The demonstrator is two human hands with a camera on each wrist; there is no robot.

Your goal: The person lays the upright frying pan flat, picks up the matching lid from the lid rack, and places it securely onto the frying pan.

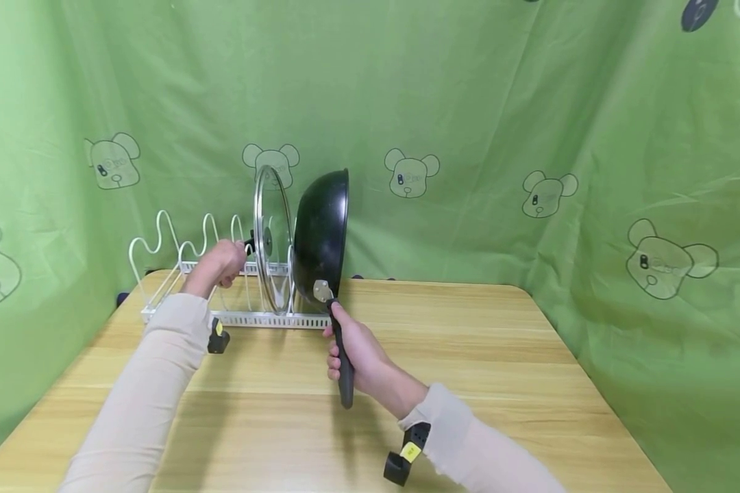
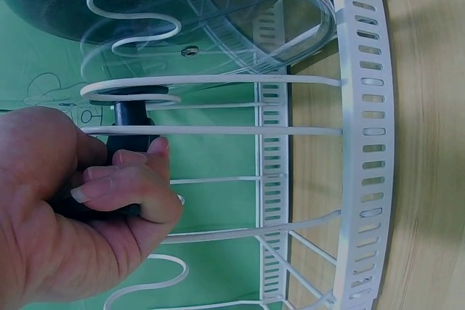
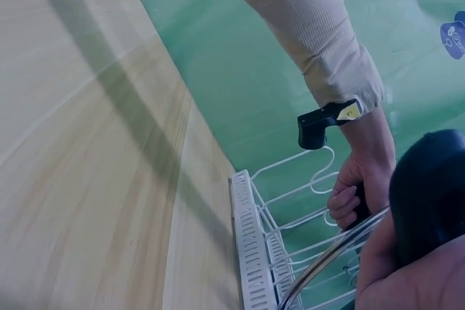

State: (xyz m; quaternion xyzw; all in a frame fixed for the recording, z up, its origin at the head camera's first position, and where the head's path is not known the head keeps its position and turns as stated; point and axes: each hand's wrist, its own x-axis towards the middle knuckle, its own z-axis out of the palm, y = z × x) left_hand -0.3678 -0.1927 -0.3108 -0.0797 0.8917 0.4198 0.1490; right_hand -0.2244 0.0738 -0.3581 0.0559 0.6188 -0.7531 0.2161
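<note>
A glass lid (image 1: pixel 274 239) with a metal rim stands on edge in the white wire rack (image 1: pixel 240 319). My left hand (image 1: pixel 220 263) grips the lid's black knob handle (image 2: pixel 131 139), its fingers curled round it among the rack's wires. To the right, a black wok (image 1: pixel 322 236) is held on its side at the rack's right end, its rounded bottom toward the lid. My right hand (image 1: pixel 358 349) grips the wok's long black handle (image 1: pixel 345 373), thumb along the top near the metal bracket. In the right wrist view that handle (image 3: pixel 429 194) looms large beside the palm.
The rack stands at the back left of the wooden table (image 1: pixel 469 356), and its left wire loops (image 1: pixel 160 239) hold nothing. A green curtain (image 1: pixel 469 89) with bear-head prints hangs close behind and on both sides. Each wrist wears a black camera (image 1: pixel 218 337).
</note>
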